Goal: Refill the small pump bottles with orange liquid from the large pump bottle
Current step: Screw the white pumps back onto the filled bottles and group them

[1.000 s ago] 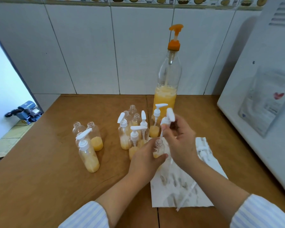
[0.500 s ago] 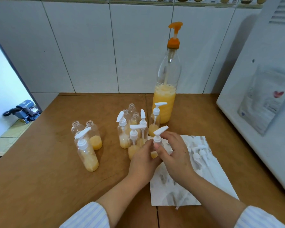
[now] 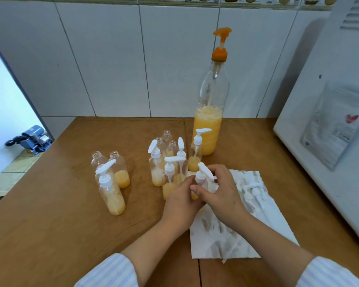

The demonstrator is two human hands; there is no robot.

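At the middle of the wooden desk, the left hand has its grip curled round the body of a small pump bottle, which is mostly hidden behind the fingers and stands at the near edge of the cluster, touching the corner of a white paper towel. The right hand has its grip clamped on the white pump cap seated on that bottle's neck, thumb and fingers wrapped round the collar, the nozzle slanting up to the left. Just behind stand several capped small bottles and three open ones, each partly filled with orange liquid. The large pump bottle rises behind them near the tiled wall, roughly a third full, with an orange pump. To the left stand two uncapped bottles and one capped bottle. Loose white pump heads lie on the towel. A white appliance sits at the right.
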